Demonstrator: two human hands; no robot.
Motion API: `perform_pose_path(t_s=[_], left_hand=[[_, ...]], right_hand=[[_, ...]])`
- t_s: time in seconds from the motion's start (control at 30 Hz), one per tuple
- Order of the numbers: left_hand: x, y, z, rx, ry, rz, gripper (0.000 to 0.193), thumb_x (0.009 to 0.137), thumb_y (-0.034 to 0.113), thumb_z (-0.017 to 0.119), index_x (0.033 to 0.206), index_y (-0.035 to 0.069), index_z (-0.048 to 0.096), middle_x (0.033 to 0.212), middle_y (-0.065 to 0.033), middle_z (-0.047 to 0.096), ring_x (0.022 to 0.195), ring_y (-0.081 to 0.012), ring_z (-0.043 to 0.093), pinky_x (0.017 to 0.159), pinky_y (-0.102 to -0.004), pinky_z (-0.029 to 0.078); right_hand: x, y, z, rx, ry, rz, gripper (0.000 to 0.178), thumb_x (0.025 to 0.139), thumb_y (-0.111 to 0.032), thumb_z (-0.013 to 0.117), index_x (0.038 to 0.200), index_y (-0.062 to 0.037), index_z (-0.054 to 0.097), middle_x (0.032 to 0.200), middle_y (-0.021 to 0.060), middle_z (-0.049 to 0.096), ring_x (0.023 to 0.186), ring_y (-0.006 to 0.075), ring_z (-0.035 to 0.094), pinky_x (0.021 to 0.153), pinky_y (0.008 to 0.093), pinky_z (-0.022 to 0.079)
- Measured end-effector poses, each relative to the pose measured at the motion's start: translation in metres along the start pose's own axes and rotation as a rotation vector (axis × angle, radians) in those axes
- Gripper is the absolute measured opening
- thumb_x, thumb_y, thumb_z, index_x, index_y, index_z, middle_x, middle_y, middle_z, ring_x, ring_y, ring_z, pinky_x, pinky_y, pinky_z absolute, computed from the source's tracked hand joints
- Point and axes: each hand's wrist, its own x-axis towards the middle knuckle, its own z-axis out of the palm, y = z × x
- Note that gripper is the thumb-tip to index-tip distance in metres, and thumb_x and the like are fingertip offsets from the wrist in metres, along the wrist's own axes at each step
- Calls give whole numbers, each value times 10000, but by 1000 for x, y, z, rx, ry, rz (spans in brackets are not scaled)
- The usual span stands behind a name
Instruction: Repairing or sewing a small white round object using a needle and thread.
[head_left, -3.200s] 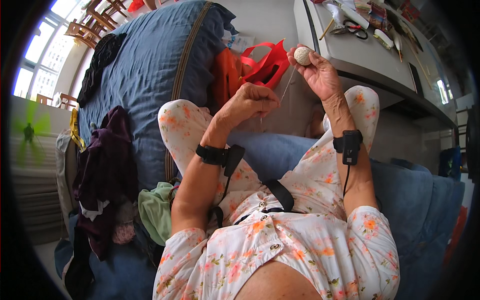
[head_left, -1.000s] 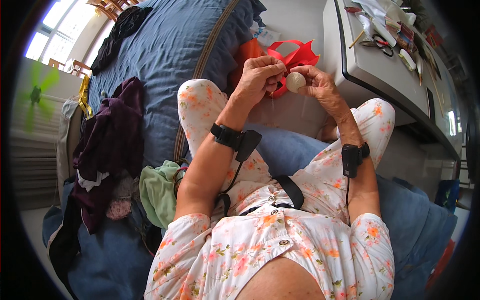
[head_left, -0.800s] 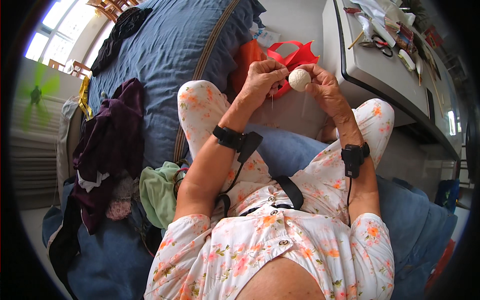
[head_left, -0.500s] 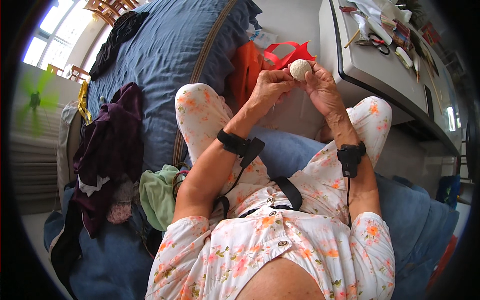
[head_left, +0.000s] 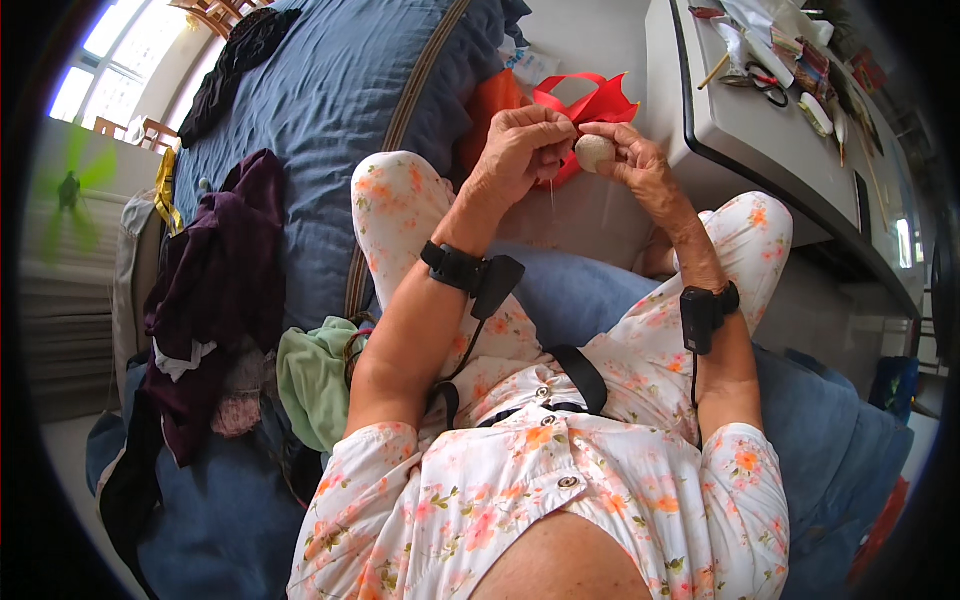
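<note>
Both my hands are raised in front of my knees. My right hand (head_left: 637, 165) pinches a small round cream ball (head_left: 596, 153) between thumb and fingers; its rough surface looks like wound thread. Left of it, my left hand (head_left: 524, 150) is closed with thumb and forefinger pressed together. A thin pale thread (head_left: 552, 200) hangs below its fingers. The fingertips of both hands come close to each other above the ball. Whether the thread runs to the ball is too fine to make out.
Behind my hands lies a red bag (head_left: 590, 100) beside an orange one (head_left: 492, 105). A white table (head_left: 720, 130) at right holds scissors (head_left: 768, 86) and clutter. At left are a blue-covered bed (head_left: 340, 130), dark purple clothing (head_left: 225, 260), green cloth (head_left: 315, 385) and a green fan (head_left: 70, 190).
My left hand has lifted and shifted left, away from the ball. My right hand has lowered slightly and turned, tilting the ball. The hanging thread shows more clearly.
</note>
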Motion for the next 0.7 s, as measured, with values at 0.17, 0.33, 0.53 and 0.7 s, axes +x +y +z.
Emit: perform_pose_path(t_s=[0.17, 0.33, 0.53, 0.7], left_hand=[[2, -3, -3, 221, 55, 82, 94, 872, 85, 624, 827, 3, 634, 645, -7, 549, 505, -46, 443, 435, -178, 333], [1, -11, 6, 339, 109, 88, 101, 863, 87, 632, 861, -13, 644, 633, -1, 559, 496, -37, 465, 439, -178, 346], [-5, -19, 16, 448, 102, 85, 105, 823, 96, 649, 823, -9, 662, 631, -16, 580, 493, -41, 476, 440, -184, 357], [-7, -26, 20, 493, -51, 50, 92, 822, 88, 658, 823, -4, 665, 635, -26, 585, 510, -46, 489, 436, -185, 358]], right_hand=[[-4, -6, -2, 254, -164, 129, 460, 831, -131, 685, 1235, 2, 510, 1113, 52, 590, 1044, 125, 559, 962, 272, 428], [-3, -1, -5, 448, -94, 77, 502, 826, -215, 701, 1208, 28, 485, 1088, 65, 596, 1011, 130, 575, 923, 278, 465], [4, 5, -1, 597, 67, 56, 453, 855, -233, 668, 1176, 27, 482, 1064, 80, 598, 962, 163, 599, 877, 295, 502], [1, 11, -4, 486, 176, 48, 401, 874, -183, 648, 1184, 7, 479, 1041, 83, 596, 910, 180, 610, 870, 306, 514]])
